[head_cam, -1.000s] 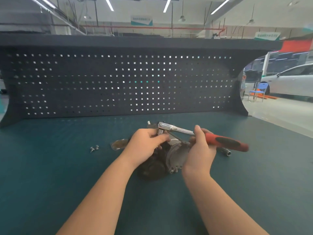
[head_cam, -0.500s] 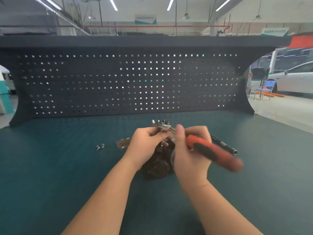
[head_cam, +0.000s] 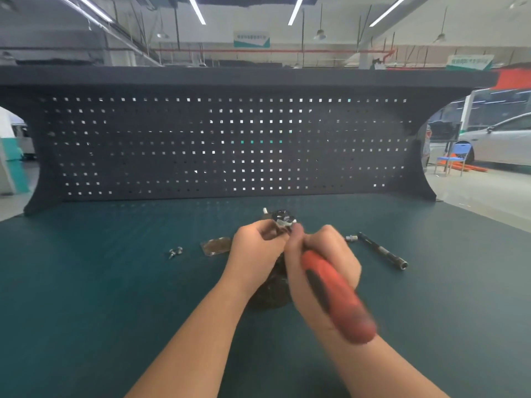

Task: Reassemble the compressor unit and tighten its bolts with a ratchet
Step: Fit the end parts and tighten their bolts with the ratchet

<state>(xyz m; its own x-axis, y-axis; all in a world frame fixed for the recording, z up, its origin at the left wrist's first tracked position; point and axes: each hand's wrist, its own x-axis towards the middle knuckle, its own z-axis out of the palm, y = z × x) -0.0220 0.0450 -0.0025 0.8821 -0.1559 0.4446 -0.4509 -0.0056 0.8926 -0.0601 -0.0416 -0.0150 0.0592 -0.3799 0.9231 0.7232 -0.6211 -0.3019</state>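
Right grip (head_cam: 324, 271) round ratchet (head_cam: 336, 297), mid-bench (head_cam: 115, 311)

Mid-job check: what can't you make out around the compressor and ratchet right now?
- Compressor unit, head view: mostly covered by both hands; bolts being tightened unseen.
- Ratchet head: socket contact hidden behind left hand.
- Ratchet handle: motion-blurred in right hand; exact grip unclear.
- Loose bolts: too small to count surely.
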